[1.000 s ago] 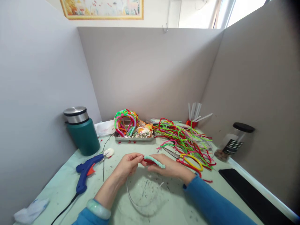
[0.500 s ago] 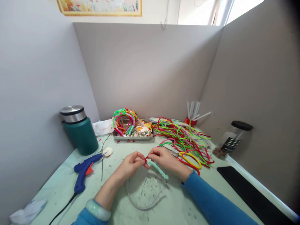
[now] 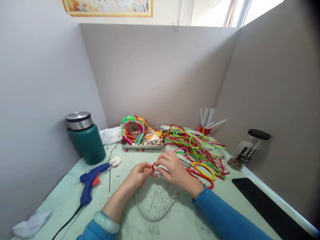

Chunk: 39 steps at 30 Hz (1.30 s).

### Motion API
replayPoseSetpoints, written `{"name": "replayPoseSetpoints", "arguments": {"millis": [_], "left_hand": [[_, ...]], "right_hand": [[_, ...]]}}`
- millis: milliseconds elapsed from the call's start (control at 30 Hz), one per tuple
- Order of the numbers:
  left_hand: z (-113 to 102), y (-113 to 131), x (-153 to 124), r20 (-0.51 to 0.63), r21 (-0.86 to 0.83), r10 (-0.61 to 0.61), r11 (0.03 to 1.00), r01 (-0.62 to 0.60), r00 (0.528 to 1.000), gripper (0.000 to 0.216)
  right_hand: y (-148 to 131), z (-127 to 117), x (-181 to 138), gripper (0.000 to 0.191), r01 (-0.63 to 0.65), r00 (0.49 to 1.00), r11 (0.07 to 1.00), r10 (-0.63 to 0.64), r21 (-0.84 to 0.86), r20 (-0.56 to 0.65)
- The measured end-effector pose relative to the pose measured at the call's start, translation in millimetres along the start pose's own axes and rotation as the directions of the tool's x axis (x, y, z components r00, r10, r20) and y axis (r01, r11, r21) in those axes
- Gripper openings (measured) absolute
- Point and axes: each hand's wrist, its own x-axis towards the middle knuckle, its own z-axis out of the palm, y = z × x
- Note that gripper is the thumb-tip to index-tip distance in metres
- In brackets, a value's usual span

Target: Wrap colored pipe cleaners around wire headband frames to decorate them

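My left hand is closed, pinching a small red pipe cleaner loop between thumb and fingertips. Just right of the loop is my right hand, its thumb and forefinger parted, the fingertips close to the red piece. Whether they touch it I cannot tell. No mint-green strip shows now; it may be hidden by the hands. Below both hands a clear curved band lies on the table. Scissors with yellow and red handles lie beyond my right wrist.
A blue glue gun and a green flask stand at the left. Behind are a metal tray with colourful bands and small pieces, and heaped pipe cleaners. A lidded jar and a black strip are at the right.
The mint-green strip that hung below the fingers is out of sight. My right hand has opened its pinch and turned, its fingers now apart. My left hand keeps hold of the red piece.
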Motion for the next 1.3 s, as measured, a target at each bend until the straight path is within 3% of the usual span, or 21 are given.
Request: {"name": "replayPoseSetpoints", "arguments": {"millis": [167, 567, 900, 1167, 1300], "left_hand": [[1.8, -2.4, 1.4, 0.002, -0.023, 0.042, 0.999, -0.042, 0.999, 0.027], [8.3, -0.7, 1.5, -0.047, 0.011, 0.098, 0.995, -0.097, 0.994, 0.023], [-2.6, -3.7, 6.1, -0.089, -0.016, 0.064, 0.998, -0.066, 0.994, 0.027], [0.4, -3.4, 4.2, -0.102, 0.032, -0.006, 0.999, 0.009, 0.995, 0.03], [1.5, -4.0, 5.1, -0.113, 0.043, 0.046, 0.998, -0.041, 0.992, 0.03]], "right_hand": [[-6.3, 11.6, -5.4, 0.007, -0.069, 0.996, 0.996, 0.071, -0.055, 0.048], [-12.3, 22.1, -5.6, 0.005, -0.248, 0.969, 0.969, 0.247, 0.02, 0.028], [-2.8, 16.7, -6.3, 0.01, -0.315, 0.946, 0.941, 0.3, 0.127, 0.121], [-0.3, 18.7, -5.8, 0.004, -0.291, 0.955, 0.943, 0.278, 0.16, 0.099], [-1.5, 21.3, -6.8, 0.004, -0.298, 0.954, 0.937, 0.288, 0.184, 0.078]]}}
